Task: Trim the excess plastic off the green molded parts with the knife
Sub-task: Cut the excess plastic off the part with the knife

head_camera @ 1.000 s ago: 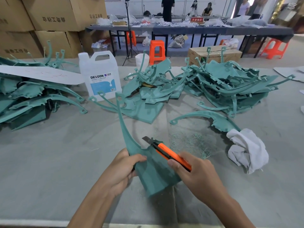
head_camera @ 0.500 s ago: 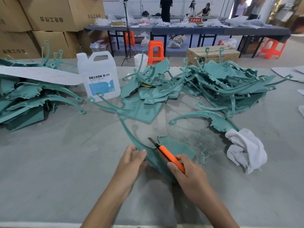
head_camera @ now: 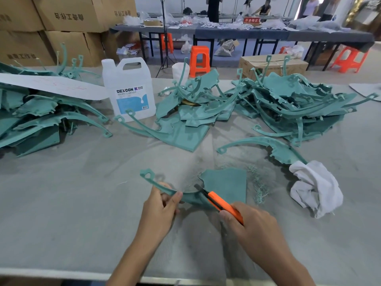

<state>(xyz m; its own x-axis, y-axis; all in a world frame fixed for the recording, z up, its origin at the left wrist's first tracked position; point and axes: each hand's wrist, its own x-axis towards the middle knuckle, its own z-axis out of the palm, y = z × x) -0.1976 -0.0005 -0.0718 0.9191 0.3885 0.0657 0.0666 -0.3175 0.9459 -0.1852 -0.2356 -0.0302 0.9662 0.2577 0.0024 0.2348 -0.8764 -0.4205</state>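
L hand (head_camera: 159,205) pinches green part (head_camera: 226,185); R hand (head_camera: 250,226) grips knife (head_camera: 221,204).

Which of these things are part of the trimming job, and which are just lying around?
In use: green molded part, orange knife, left hand, right hand, piles of green parts.
Lying about: DEXCON jug, white rag, cardboard boxes, orange stool.

A big white jug (head_camera: 128,89) with a blue label stands on the grey table (head_camera: 61,193). A crumpled white cloth (head_camera: 315,186) lies on the table, well apart to the right. A long white sheet (head_camera: 51,86) lies just left of the jug. Brown cardboard boxes (head_camera: 68,15) are stacked at the back left. Orange stools (head_camera: 199,58) stand by long dark tables (head_camera: 237,35) far behind, and a brown box (head_camera: 274,66) sits near them. People (head_camera: 213,5) are at those tables
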